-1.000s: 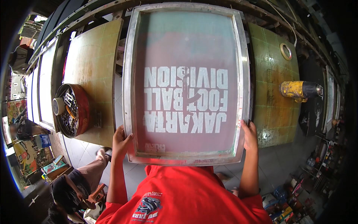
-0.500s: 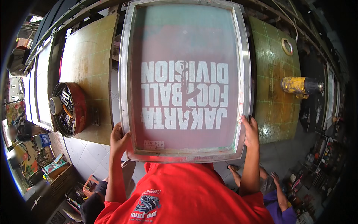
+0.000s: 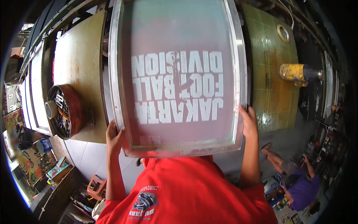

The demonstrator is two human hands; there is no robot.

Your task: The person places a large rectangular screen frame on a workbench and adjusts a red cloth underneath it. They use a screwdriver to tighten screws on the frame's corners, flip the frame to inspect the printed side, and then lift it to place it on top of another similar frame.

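Between both hands I hold a screen printing frame (image 3: 237,74), a metal rectangle with a stretched, pinkish mesh. Pale block lettering and a dark rifle shape show on the mesh, upside down from my side. My left hand (image 3: 115,133) grips the frame's near left corner, thumb toward the top side. Opposite it, my right hand (image 3: 247,118) closes on the right rail near its lower end. The fingers of both hands are partly hidden behind the frame. Its near edge lies close to my red shirt, and its far end runs out of the picture.
Greenish boards flank me: the left board (image 3: 80,63) bears a round tin (image 3: 73,112) full of small items, the right board (image 3: 266,86) a tape roll (image 3: 283,33) and a yellow heat gun (image 3: 294,74). A person in purple (image 3: 304,190) is low at right; an orange stool (image 3: 97,187) stands lower left.
The frame has shifted slightly left and away from me in the picture, tilting a little, with both hands on it. The person in purple appears farther right; another person at lower left has left view.
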